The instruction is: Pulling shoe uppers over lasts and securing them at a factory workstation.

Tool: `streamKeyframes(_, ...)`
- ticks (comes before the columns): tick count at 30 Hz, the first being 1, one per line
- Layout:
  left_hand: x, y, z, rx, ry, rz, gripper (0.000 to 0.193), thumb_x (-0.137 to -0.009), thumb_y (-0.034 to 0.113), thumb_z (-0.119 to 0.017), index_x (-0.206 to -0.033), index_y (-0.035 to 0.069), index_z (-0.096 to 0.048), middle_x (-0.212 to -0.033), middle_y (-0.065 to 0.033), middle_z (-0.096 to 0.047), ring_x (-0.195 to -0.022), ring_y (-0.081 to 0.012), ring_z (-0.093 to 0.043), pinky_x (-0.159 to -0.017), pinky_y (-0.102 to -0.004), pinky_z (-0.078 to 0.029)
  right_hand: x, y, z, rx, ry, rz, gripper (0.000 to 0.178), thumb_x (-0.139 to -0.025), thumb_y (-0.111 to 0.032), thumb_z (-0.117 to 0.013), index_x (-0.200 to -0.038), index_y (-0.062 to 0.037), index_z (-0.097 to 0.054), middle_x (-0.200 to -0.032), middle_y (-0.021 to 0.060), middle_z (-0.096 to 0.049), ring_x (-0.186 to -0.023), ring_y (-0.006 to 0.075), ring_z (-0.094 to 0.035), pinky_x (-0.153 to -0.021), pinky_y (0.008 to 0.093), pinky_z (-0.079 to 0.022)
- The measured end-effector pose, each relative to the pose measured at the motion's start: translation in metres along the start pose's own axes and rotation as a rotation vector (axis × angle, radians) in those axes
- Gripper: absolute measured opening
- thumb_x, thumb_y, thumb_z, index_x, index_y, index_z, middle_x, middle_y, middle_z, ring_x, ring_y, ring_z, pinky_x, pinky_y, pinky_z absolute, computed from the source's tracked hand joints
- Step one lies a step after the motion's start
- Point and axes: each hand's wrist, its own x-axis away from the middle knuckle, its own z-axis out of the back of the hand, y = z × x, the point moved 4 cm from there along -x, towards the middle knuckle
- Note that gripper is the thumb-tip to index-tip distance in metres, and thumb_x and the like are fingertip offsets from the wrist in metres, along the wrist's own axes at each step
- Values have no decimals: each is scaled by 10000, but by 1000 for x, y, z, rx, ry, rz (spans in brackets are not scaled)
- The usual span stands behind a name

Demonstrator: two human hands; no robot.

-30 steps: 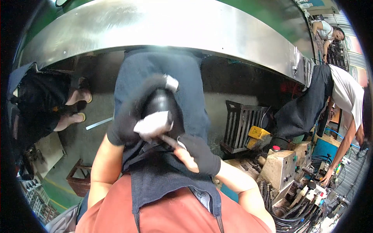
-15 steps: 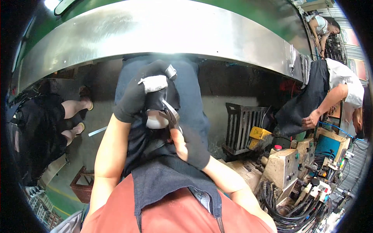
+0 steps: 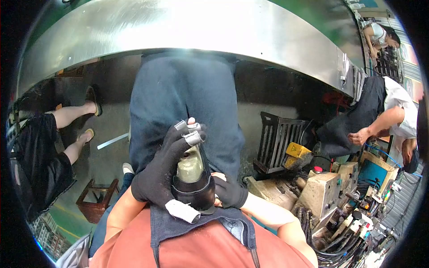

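A black shoe [image 3: 195, 192] with a yellow-green last [image 3: 190, 169] inside it rests low against my apron, its opening facing up. My left hand [image 3: 163, 167], in a black glove with light tape wrapped on the fingertips and thumb, is wrapped round its left side and far end. On the shoe's right side, close against it, is my right hand [image 3: 230, 191], also in a black glove with bare fingertips. Its fingers are curled, and the shoe partly hides them. Whether the right hand still has the metal pincers cannot be seen.
Across the far side runs a shiny metal bench edge [image 3: 178, 29]. To the right stand a dark slatted crate [image 3: 282, 143], a yellow pedal housing [image 3: 298, 154] and machinery [image 3: 318, 190] with hoses. A co-worker [image 3: 380, 116] bends there; another person's legs [image 3: 73, 127] and a wooden stool [image 3: 96, 201] are left.
The shoe has come down toward my body and turned, so its opening and last now show. My left hand came down with it. The pincers in my right hand have gone out of sight.
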Motion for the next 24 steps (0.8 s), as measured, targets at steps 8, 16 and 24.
streamKeyframes(8, -14, -18, 9, 131, 11, -9, 1178, -532, 583, -890, -1452, 3, -439, -1485, -214, -449, -1476, -399, -303, -1219, -512, -159, -21, 11, 10, 19, 17, -71, 453, -842, -412, -680, -1066, -24, -617, -1184, 181, -610, -1124, 382, -610, -939, 492, -500)
streamKeyframes(16, -50, -27, 31, 830, 256, 370, 716, -972, 553, -543, -1455, 32, -451, -1349, -134, -577, -1239, -217, -572, -1078, -359, -448, -103, -25, 90, -468, -153, -524, 265, -1021, -295, -556, -1009, -35, -606, -888, 110, -632, -768, 269, -628, -700, 363, -500)
streamKeyframes(24, -32, -63, 14, -311, 514, 289, 599, -918, 174, -661, -1434, -51, -456, -1375, -220, -590, -1221, -308, -619, -1024, -377, -491, -124, 58, 86, -804, 97, -1006, 449, -1097, -413, -410, -1081, -56, -681, -895, 21, -679, -825, 110, -627, -791, 253, -478)
